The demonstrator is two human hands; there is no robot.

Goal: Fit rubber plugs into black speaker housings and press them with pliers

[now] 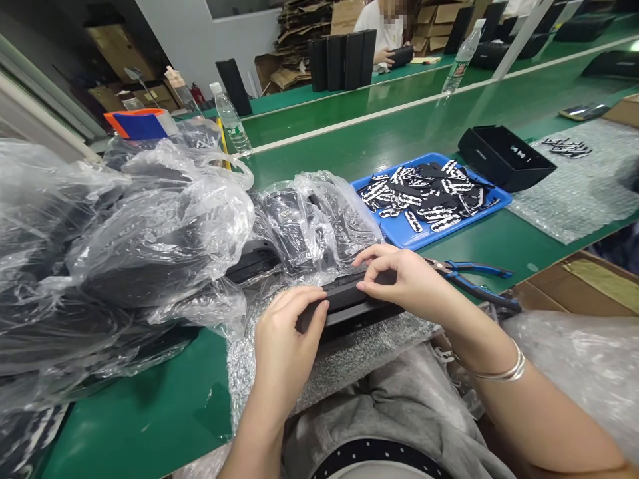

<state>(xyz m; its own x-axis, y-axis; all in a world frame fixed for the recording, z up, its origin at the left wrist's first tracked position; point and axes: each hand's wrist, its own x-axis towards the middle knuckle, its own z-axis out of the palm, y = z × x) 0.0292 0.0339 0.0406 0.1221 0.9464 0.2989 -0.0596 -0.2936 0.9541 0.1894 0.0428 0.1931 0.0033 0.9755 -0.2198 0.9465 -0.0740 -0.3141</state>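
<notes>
Left hand [289, 346] and right hand [407, 286] are pinching a black plastic bar [342, 299], fingers [372, 279] curling over its upper edge, bar resting across bubble wrap [349, 366] on the green tabletop [140, 412].

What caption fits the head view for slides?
Left hand and right hand hold a black case on bubble wrap, near blue-handled pliers and a blue tray.

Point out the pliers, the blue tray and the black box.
Pliers [474, 269], head view, on the upper blue handle.
Blue tray [388, 227], head view, on its bare near corner.
Black box [492, 150], head view, on its inner wall.
</notes>
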